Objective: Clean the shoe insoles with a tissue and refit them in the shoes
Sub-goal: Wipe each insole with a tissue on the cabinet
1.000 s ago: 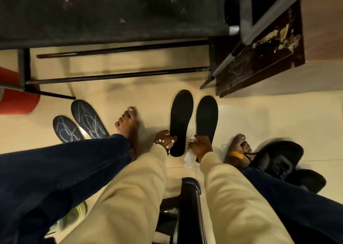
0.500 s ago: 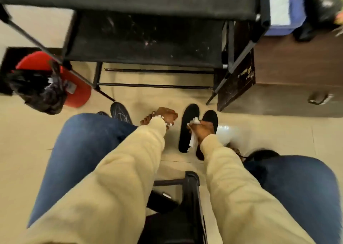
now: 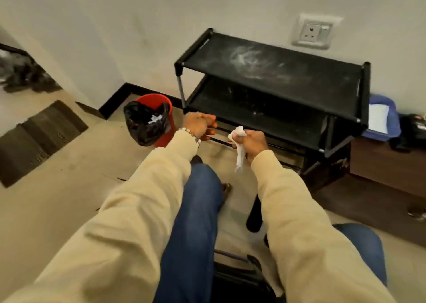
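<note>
Both arms reach forward at the centre of the frame. The right hand (image 3: 251, 142) has its fingers curled round a crumpled white tissue (image 3: 238, 146), pinching its upper end so that a loose tail hangs down below the fist. The left hand (image 3: 200, 125) is just to the left of it, its fingers curled in on themselves; it appears to hold nothing, though the palm side is turned away and cannot be seen. Only one dark insole (image 3: 254, 215) shows, as a sliver on the floor tiles at lower centre, between the right sleeve and the blue-jeaned leg; the others and the shoes are out of view.

Left of the hands, at the middle left of the frame, stands a red bin (image 3: 161, 116) lined with a black bag (image 3: 144, 125) with white scraps already in it. Behind the hands is a black shoe rack (image 3: 276, 72), its top shelf smeared with dust.

The step in hand looks like dealing with the used tissue. To do it well, I would judge: gather the hanging tail into the fist so it sheds no dirt on the floor, carry it leftward over the bag's mouth and let go only when it is directly above the opening, then take a fresh piece for any insole not yet wiped
</note>
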The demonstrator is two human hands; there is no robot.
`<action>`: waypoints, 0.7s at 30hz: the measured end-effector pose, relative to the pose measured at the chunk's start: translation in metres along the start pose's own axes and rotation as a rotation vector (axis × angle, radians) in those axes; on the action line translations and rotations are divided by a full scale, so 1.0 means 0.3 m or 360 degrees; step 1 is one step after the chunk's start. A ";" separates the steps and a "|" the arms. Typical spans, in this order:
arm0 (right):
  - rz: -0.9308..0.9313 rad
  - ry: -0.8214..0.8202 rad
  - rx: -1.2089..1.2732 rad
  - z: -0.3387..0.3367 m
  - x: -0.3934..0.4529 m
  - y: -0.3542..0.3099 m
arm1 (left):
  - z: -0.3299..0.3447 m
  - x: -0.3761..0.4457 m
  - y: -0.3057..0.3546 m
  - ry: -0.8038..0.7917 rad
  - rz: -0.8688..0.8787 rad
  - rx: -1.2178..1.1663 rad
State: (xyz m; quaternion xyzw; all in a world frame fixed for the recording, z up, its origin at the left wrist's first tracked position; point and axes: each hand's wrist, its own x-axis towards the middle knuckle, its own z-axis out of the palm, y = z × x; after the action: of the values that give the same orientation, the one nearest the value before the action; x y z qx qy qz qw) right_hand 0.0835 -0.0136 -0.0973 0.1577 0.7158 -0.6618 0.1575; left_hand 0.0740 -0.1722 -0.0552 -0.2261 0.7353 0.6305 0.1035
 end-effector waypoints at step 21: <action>0.0705 -0.0533 -0.0788 0.406 0.784 0.876 | -0.189 0.712 -1.132 0.0170 -0.1054 0.0253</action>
State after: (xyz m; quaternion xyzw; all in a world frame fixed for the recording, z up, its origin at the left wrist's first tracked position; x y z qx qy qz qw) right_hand -0.0122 -0.1114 -0.4445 0.1553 0.7672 -0.4350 0.4451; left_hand 0.0516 -0.3056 -0.4373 -0.4764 0.6732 0.4907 0.2811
